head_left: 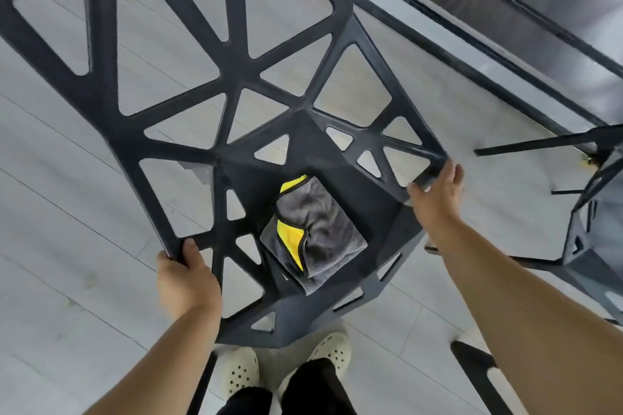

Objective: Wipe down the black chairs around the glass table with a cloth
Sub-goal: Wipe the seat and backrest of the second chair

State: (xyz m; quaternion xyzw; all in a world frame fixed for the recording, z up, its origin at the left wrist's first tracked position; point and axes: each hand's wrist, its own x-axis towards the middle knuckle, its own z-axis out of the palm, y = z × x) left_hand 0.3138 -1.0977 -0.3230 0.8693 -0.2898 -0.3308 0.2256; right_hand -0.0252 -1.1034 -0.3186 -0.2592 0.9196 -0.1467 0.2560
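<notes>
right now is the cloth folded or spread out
Folded, loosely: the grey cloth sits as a compact rumpled square on the black chair seat, with a yellow flap turned over on top.

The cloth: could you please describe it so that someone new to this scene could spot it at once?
Find the black chair with triangular cut-outs that fills the view, the left hand and the right hand on its seat edges. On the solid seat panel between them lies the cloth, folded, the only soft thing there: grey with yellow patches.
</notes>
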